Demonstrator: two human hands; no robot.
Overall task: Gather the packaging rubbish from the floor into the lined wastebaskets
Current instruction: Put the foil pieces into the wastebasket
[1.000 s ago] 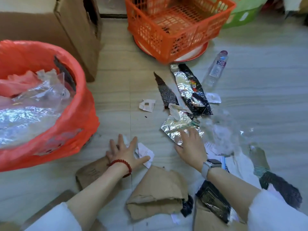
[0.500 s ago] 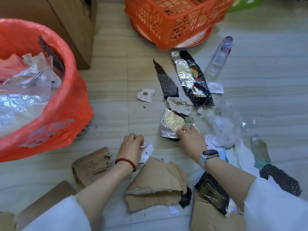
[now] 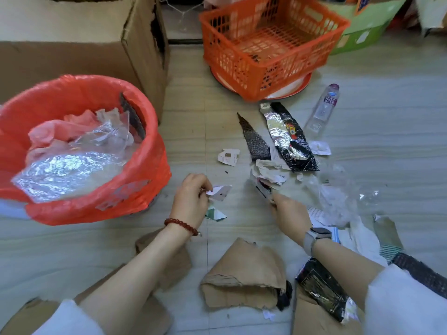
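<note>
A wastebasket lined with an orange bag (image 3: 142, 165) stands at the left, holding clear plastic and foil. My left hand (image 3: 191, 197) pinches a white paper scrap (image 3: 221, 192) lifted just off the floor, right of the basket. My right hand (image 3: 289, 211) grips the silver foil wrapper (image 3: 261, 187), now folded up on edge. More rubbish lies around: a black-and-silver wrapper (image 3: 290, 139), a dark mesh strip (image 3: 254, 141), white scraps (image 3: 228, 157), crumpled clear plastic (image 3: 336, 199) and torn brown cardboard (image 3: 244, 274).
An orange crate (image 3: 268, 44) sits on a round tray at the back, a big cardboard box (image 3: 79, 44) behind the wastebasket, a green box (image 3: 362, 27) at far right. A clear plastic bottle (image 3: 323, 110) lies on the floor. Black foil packs (image 3: 321, 288) rest by my right arm.
My left hand closed on the white paper scrap and lifted it. My right hand gathered the foil wrapper from flat on the floor and raised it. The view tilted upward.
</note>
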